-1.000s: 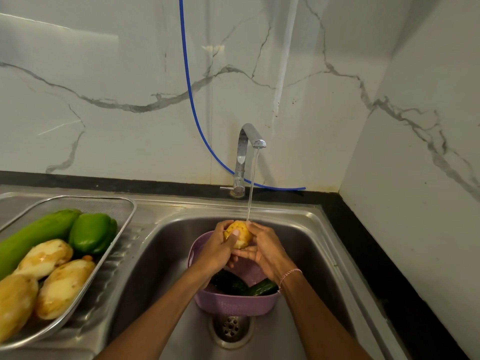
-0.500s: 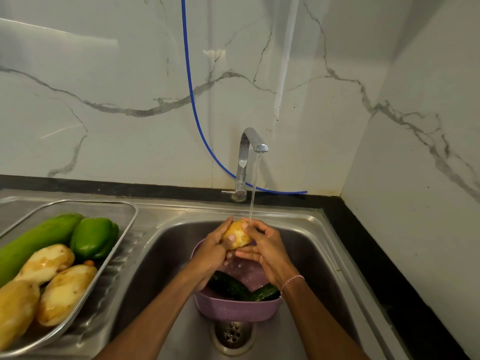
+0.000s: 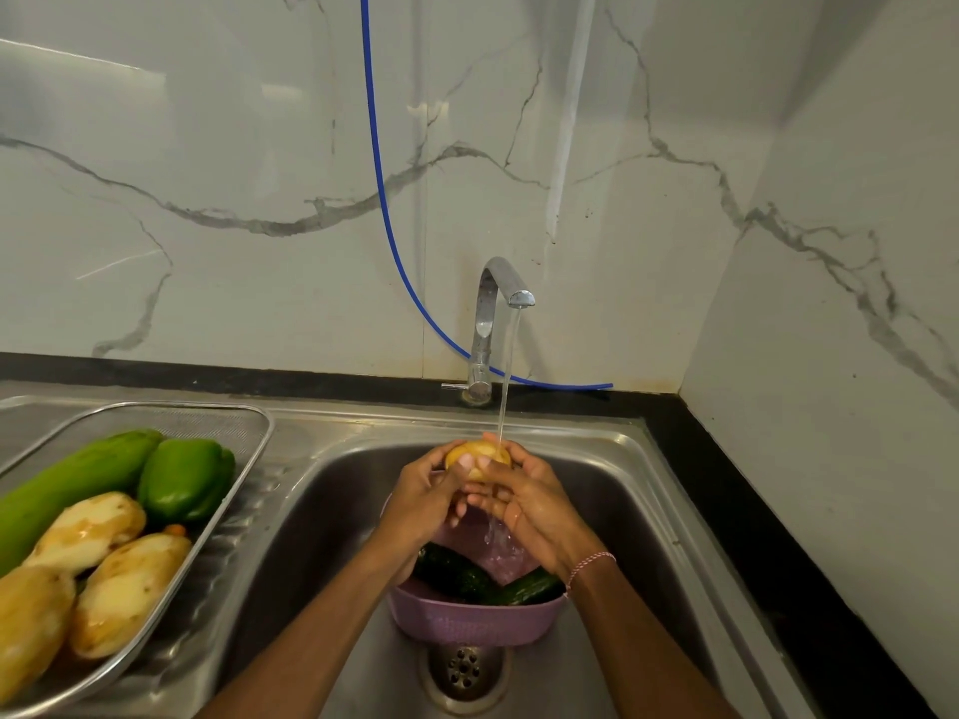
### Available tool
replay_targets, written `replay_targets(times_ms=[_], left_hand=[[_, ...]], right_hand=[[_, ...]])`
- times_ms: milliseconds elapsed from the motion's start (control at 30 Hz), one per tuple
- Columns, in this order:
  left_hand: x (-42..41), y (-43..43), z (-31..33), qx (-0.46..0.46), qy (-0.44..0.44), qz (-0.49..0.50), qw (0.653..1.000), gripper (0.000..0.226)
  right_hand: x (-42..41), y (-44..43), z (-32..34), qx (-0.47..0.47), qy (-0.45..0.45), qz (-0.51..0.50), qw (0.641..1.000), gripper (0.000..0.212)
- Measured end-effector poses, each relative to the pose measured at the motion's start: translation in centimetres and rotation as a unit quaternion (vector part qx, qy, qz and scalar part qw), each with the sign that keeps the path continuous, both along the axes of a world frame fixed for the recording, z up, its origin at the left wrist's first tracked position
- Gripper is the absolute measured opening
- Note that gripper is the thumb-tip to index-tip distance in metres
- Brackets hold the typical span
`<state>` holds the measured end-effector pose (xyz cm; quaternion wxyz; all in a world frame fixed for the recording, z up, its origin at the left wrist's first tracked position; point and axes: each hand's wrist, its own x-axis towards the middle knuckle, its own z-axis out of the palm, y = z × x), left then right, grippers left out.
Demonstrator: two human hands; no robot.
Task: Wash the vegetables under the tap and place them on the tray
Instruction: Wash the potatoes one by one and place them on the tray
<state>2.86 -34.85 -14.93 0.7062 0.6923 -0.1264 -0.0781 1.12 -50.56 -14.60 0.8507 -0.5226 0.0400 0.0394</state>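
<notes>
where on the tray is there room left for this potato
Bare mesh at the back of the tray, behind the long green vegetable and green pepper; also a narrow strip inside its right rim, beside the peeled potatoes. Its left and near parts are crowded.

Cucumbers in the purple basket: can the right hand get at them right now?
Probably not yet: the right hand and left hand both grip the potato. The cucumbers lie uncovered just below in the basket.
</notes>
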Motion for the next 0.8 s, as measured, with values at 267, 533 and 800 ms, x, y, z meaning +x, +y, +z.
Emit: replay_targets(times_ms=[267,533,800], left_hand=[[-0.3,-0.5,0.2,-0.021,0.014,-0.074,0.997,0.033],[0.1,-1.0,-0.7,0.127,-0.105,-0.004,0.986,0.033],[0.4,0.1,-0.3,0.026,0.000,0.114,0.993,0.026]], right_hand=[[0.0,0.8,-0.3,-0.095,0.005,-0.129,0.987,0.021],[0.3,0.8,-0.5,-0.062,0.044,-0.058,0.995,0.027],[0.0,1.5,0.1,-0.052,0.002,0.039,0.998,0.035]])
